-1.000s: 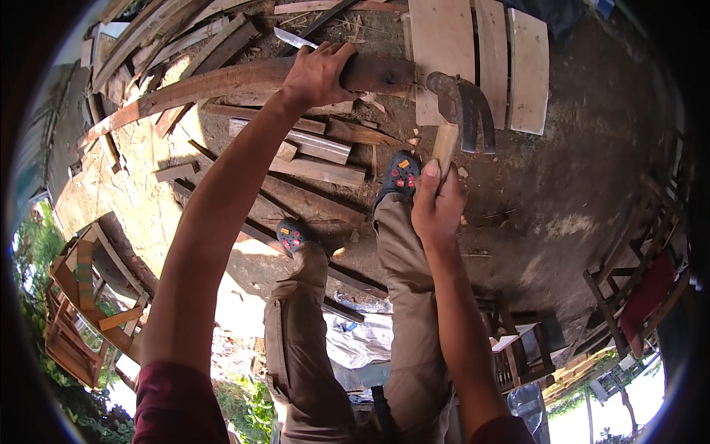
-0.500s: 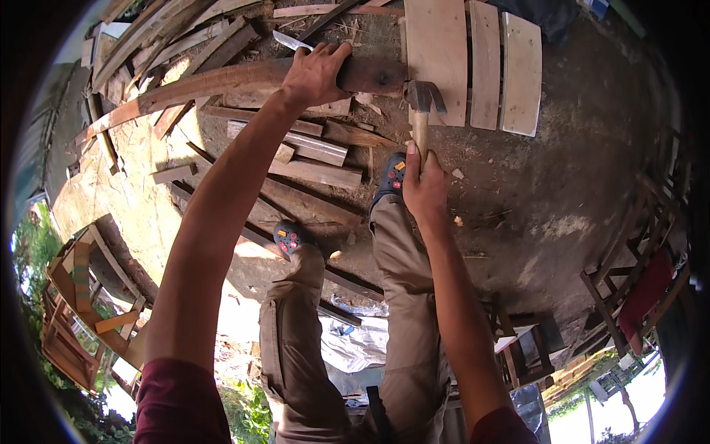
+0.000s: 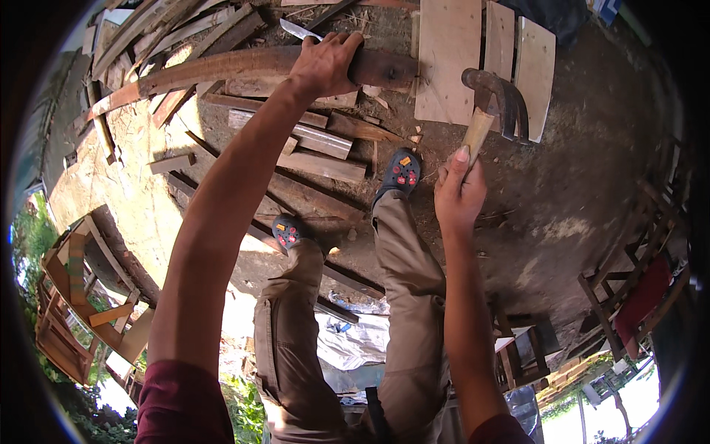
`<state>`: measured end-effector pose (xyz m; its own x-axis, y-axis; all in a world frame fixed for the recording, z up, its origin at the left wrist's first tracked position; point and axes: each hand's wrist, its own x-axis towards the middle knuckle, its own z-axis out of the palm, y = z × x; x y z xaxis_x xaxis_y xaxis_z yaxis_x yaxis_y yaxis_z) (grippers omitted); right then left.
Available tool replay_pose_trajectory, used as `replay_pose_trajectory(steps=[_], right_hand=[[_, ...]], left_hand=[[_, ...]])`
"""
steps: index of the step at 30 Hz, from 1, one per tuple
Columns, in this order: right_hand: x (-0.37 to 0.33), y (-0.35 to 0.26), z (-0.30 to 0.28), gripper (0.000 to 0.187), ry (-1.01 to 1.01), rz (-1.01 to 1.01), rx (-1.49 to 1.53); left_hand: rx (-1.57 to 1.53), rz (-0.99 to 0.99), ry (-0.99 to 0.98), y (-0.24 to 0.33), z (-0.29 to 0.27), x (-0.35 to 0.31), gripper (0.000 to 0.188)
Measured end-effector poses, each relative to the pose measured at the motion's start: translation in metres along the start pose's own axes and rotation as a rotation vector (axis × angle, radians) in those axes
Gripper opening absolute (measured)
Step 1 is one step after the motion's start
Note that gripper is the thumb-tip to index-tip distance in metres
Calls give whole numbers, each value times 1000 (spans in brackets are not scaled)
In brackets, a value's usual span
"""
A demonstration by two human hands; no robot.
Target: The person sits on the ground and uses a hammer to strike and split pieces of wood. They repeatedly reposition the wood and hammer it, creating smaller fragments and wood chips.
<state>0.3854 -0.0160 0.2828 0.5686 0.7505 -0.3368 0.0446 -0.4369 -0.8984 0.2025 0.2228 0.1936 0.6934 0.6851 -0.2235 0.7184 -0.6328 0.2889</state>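
My left hand [image 3: 325,63] is closed around a long dark wooden plank [image 3: 222,65] near its right end. That end meets the edge strip of a row of pale boards [image 3: 449,66]. My right hand [image 3: 460,191] grips the wooden handle of a claw hammer [image 3: 484,100], its metal head lifted clear of the plank and in front of the pale boards. Just beyond my left hand a pale blade-like piece [image 3: 296,29] sticks out; the rest of it is hidden.
Loose wood offcuts [image 3: 322,164] lie on the dirt floor between my feet and the plank. A heap of old lumber [image 3: 159,33] is at the far left. Wooden chair frames [image 3: 96,311] stand at the left, and more wooden furniture [image 3: 629,296] at the right.
The hammer has swung up and to the right, away from the plank's end. My left hand stays on the plank; the plank and boards appear slightly further right in view.
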Motion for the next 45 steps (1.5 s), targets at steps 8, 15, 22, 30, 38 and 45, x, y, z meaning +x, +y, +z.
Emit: replay_pose_trajectory(steps=[8,15,22,30,38,45], right_hand=[[-21,11,-18,43,39,235,172],[-10,3,-22,44,87,200,137],[-12,17,-39,47,118,236,124],[-17,48,-54,47,141,157,-20],[-4,36,-60,47,156,129,-63],[27,-34,-51,40,108,-43,-166]], left_hand=[[15,45,172,13,-25,4,73],[-11,7,76,71,-23,31,74],[-48,-28,3,98,8,44,72],[29,48,-99,92,-3,48,73],[111,-80,-167,110,-4,51,56],[79,-56,-57,108,8,49,52]])
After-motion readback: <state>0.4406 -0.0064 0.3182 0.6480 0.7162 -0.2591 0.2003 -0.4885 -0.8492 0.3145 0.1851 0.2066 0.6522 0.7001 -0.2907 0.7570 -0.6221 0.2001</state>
